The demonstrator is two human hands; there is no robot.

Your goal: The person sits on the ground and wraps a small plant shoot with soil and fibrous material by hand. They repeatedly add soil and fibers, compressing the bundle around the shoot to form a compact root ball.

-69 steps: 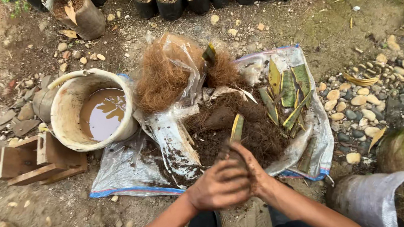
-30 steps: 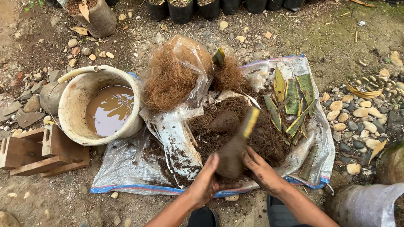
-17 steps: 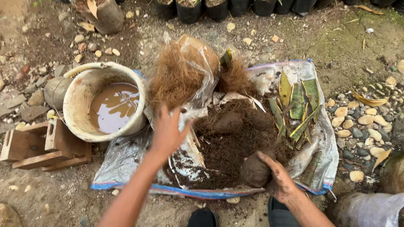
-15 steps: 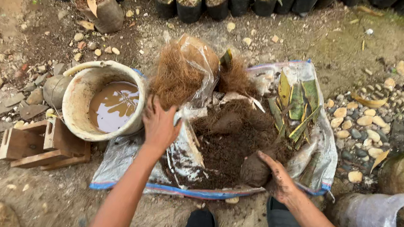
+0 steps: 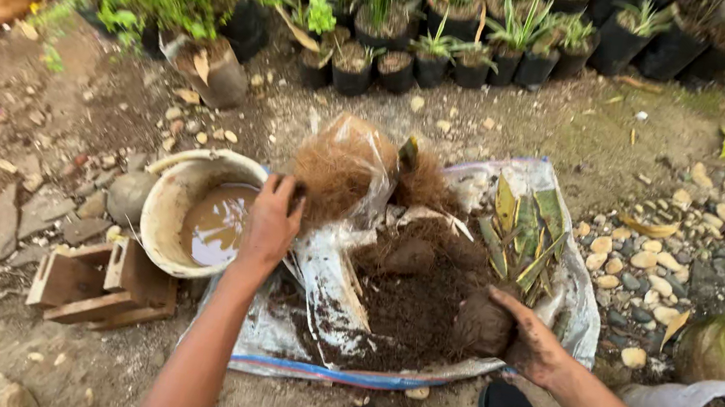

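Reaching forward and to the left, the left hand (image 5: 271,221) is seen with its fingers curled into the near edge of a mound of brown coconut fibre (image 5: 334,174), which sits in a clear plastic bag (image 5: 369,141) just beside a pale bucket (image 5: 170,201) of muddy water. The fibre lies ahead of that hand, at its fingertips; whether any strands are pinched cannot be told. The right hand (image 5: 532,342) is held well apart, lower right, cupped around a rounded ball of dark soil (image 5: 483,324), fingers wrapped under and behind it. The ball rests at the near edge of a loose soil heap (image 5: 411,298) spread on a plastic sheet (image 5: 324,316). Striped green-yellow leaf cuttings (image 5: 525,234) lie beyond the ball, their long axes running away from the person. The left hand is clearly the nearer one to the fibre.
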